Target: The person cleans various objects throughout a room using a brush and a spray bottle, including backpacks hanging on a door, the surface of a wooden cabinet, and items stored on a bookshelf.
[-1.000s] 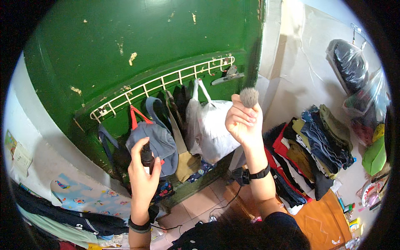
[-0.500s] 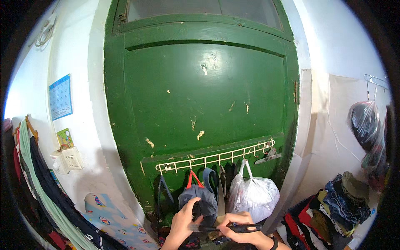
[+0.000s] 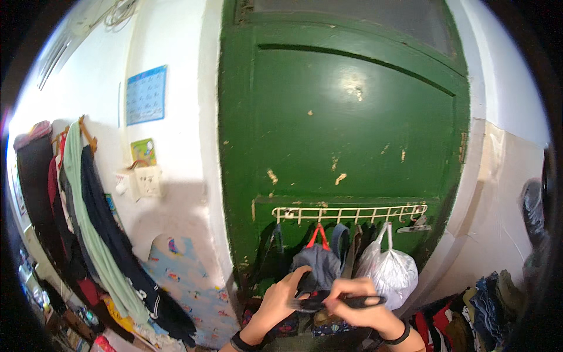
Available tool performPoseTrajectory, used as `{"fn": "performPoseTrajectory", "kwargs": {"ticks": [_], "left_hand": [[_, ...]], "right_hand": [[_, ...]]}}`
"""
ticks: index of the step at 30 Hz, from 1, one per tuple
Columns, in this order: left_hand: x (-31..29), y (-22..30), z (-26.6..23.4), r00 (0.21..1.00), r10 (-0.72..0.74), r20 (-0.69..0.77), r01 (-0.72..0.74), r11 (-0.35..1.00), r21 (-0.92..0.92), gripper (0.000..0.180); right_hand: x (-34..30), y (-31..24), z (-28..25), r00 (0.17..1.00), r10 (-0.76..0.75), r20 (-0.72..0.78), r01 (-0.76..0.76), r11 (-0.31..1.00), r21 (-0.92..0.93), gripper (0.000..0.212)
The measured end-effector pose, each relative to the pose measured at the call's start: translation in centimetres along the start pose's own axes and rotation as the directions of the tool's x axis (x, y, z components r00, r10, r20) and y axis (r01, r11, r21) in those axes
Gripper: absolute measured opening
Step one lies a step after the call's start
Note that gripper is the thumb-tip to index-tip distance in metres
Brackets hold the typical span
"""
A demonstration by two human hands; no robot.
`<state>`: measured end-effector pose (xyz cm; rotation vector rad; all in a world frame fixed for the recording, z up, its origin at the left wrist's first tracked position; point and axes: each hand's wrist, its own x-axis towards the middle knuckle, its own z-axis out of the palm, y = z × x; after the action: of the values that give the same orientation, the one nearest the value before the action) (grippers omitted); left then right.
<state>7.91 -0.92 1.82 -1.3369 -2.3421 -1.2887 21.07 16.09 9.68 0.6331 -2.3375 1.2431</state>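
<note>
My left hand (image 3: 277,304) is raised low in the view, its thumb and fingers curved round a small black thing (image 3: 306,285) whose kind I cannot make out. Close on its right, my right hand (image 3: 355,304) is closed round a slim black-handled tool (image 3: 370,302). The handle's end sticks out to the right of the fist; the other end points at my left hand and is smeared by motion. Behind my hands hang a dark grey bag (image 3: 319,262) with red straps and a white plastic bag (image 3: 392,273).
A cream hook rack (image 3: 352,214) is fixed across the green door (image 3: 358,129). Clothes (image 3: 97,223) hang at the left wall beside a white socket (image 3: 149,181) and a blue chart (image 3: 146,95). Folded clothes (image 3: 487,302) are piled at the lower right.
The view has turned to the left, so door and bags sit farther right and more of the hanging clothes shows. Both hands stay close together, still holding the black thing and the tool.
</note>
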Motion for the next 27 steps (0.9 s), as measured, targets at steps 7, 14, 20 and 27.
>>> {"fn": "performPoseTrajectory", "kwargs": {"ticks": [7, 14, 20, 27], "left_hand": [[-3.6, -2.6, -2.0, 0.991, -0.137, -0.013, 0.136, 0.991, -0.016, 0.062], [-7.0, -3.8, -3.8, 0.957, -0.202, -0.210, 0.170, 0.973, -0.159, 0.056], [-9.6, -6.5, -3.6, 0.901, -0.151, -0.407, 0.094, 0.983, -0.157, 0.051], [-10.8, -6.6, -4.2, 0.882, -0.198, -0.429, 0.118, 0.971, -0.206, 0.052]], "right_hand": [[8.1, -0.2, -1.8, 0.834, -0.299, -0.465, 0.156, 0.934, -0.320, 0.013], [26.8, -2.7, -6.3, 0.569, -0.699, -0.433, 0.554, 0.715, -0.426, 0.011], [26.6, 3.1, 0.7, 0.634, -0.625, -0.456, 0.610, 0.766, -0.201, 0.019], [23.9, -1.9, -1.0, 0.746, -0.390, -0.540, 0.408, 0.908, -0.093, 0.022]]}}
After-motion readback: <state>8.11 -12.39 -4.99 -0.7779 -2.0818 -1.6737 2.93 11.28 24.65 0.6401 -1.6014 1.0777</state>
